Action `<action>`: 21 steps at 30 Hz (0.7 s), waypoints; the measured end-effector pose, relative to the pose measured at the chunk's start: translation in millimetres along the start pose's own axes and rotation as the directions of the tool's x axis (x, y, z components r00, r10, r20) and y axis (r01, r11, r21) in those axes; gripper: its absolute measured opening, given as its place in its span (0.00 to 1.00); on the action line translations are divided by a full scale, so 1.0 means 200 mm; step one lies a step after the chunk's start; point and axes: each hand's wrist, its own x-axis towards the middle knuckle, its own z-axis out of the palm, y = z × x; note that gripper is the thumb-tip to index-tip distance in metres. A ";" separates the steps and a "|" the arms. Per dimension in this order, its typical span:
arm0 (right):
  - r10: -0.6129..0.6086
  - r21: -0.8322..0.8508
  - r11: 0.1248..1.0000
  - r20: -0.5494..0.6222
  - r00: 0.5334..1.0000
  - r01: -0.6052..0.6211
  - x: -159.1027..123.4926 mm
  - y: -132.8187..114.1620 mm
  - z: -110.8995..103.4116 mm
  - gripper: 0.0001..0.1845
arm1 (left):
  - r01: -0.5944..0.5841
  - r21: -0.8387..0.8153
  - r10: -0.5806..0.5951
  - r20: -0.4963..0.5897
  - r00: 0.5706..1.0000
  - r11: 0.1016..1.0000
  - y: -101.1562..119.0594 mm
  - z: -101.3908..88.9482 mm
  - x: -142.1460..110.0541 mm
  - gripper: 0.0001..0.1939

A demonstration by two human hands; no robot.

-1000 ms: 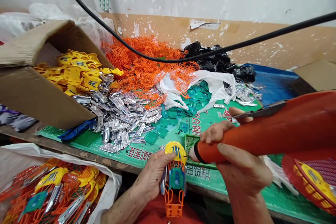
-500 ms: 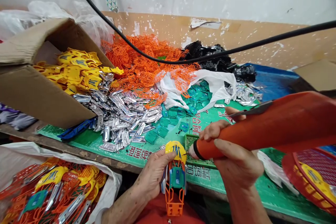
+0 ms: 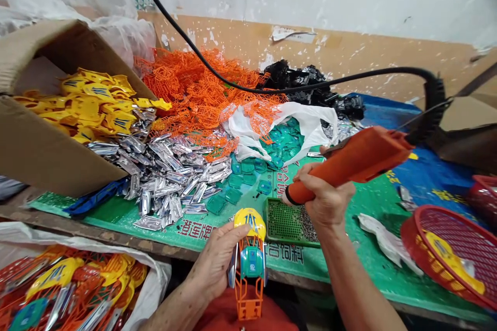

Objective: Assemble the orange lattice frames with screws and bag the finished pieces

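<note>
My left hand (image 3: 217, 256) grips a toy car body (image 3: 250, 264) near the table's front edge. This body has a yellow nose, a teal windscreen piece, silver side panels and an orange frame. My right hand (image 3: 326, 199) is wrapped round an orange electric screwdriver (image 3: 349, 165) with a black cable. Its tip end hangs over a small green tray (image 3: 285, 225), where a heap of tiny screws (image 3: 308, 222) lies at the right; the bit itself cannot be made out.
A cardboard box (image 3: 50, 150) spills yellow parts (image 3: 93, 95). Behind are silver panels (image 3: 163, 170), orange frames (image 3: 198, 80), teal pieces (image 3: 287, 139) and black parts (image 3: 298, 80). A bag of assembled bodies (image 3: 77, 289) stands front left, a red basket (image 3: 411, 248) at right. The black cable (image 3: 217, 75) loops overhead.
The screwdriver has moved away from the yellow nose, back over the green tray, and its handle end now shows. The left hand still holds the car body. The view has shifted slightly right.
</note>
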 end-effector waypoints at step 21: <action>-0.045 -0.125 0.991 0.012 0.999 0.046 -0.01 0.06 -0.02 0.06 | 0.006 -0.009 -0.006 0.000 1.000 1.000 0.00 0.00 0.00 0.14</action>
